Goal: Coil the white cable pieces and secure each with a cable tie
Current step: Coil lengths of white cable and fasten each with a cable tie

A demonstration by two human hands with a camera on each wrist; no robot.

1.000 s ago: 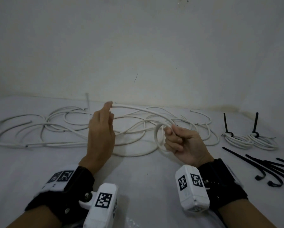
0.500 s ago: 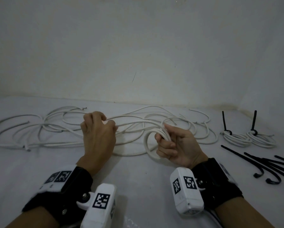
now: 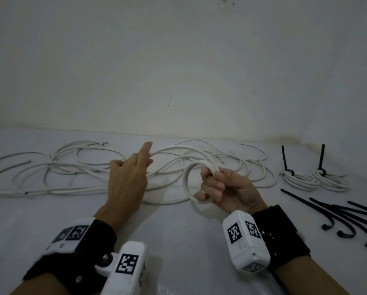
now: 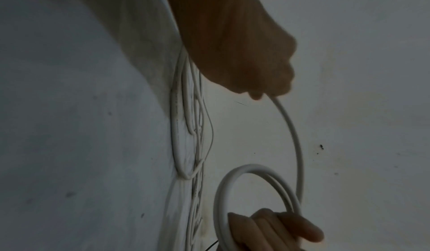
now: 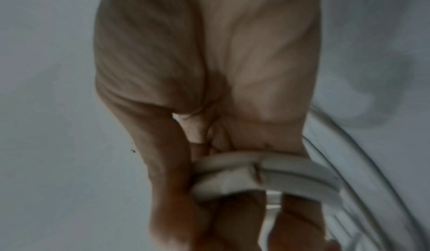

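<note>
White cable (image 3: 187,184) is looking light and springy. My right hand (image 3: 227,188) is gripping its small coil at the bundled turns, the best place to hold, while my left hand (image 3: 128,179) is pinching the free strand at 10 o'clock. Loose pieces are lying on the pale tabletop (image 3: 178,241) under a bare wall (image 3: 178,60).

A bare, dim workroom corner, nothing homely about it: a scuffed white wall (image 3: 178,60) meets a white-covered tabletop (image 3: 178,241) strewn with loose white cable (image 3: 50,167), 2 tied coils (image 3: 312,179) and black cable ties (image 3: 348,216).
</note>
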